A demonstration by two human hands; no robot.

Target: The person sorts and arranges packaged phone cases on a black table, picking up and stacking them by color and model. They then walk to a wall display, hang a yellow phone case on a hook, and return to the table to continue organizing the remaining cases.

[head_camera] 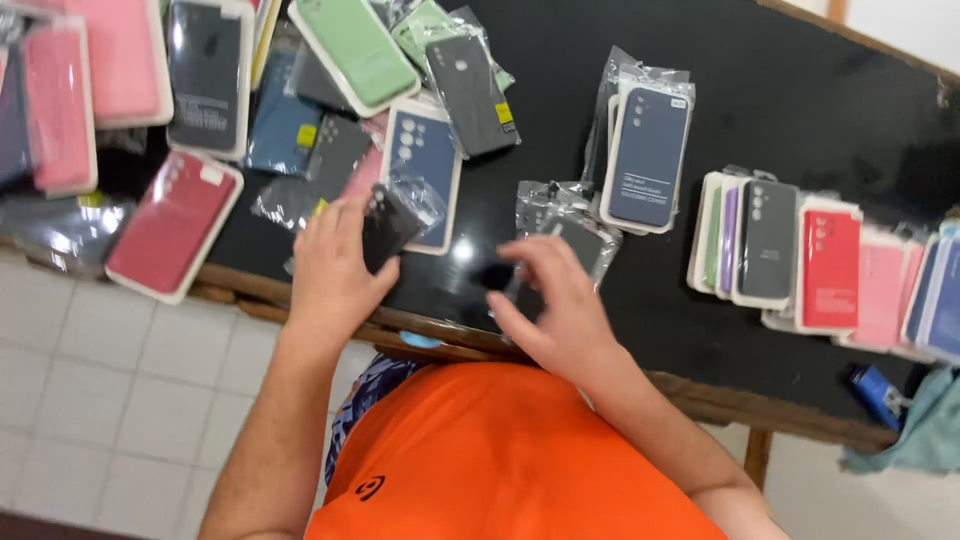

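Observation:
My left hand (332, 268) grips a black phone case in a clear plastic sleeve (395, 220) near the front edge of the black table (780, 90). My right hand (558, 308) rests on another dark case in a crinkled clear bag (570, 215), fingers curled over its lower end. Both hands are close together at the table's near side, above my orange shirt.
Many boxed phone cases in pink, red, green, navy and black lie heaped at the left (180, 225). A navy boxed case (648, 150) lies in the middle. A row of upright boxed cases (800, 265) stands at the right. White tiled floor lies below.

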